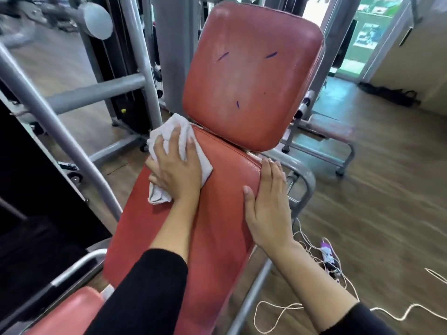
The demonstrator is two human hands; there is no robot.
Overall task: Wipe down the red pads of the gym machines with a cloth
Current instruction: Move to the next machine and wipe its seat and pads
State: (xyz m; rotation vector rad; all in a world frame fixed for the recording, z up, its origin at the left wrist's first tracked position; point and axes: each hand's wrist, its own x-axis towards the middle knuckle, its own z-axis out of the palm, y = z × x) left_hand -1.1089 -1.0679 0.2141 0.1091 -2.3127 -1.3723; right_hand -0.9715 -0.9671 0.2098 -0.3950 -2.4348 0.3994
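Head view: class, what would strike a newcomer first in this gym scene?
The big upright red pad at top centre stands out, worn and scored with short purple marks. Below it, the left hand presses a white cloth onto the long red pad, while the right hand lies flat on that pad's right edge.

one head-worn wide-angle view; looked forward and down along the red pad [225,226], close above left hand [177,171] and right hand [268,206].
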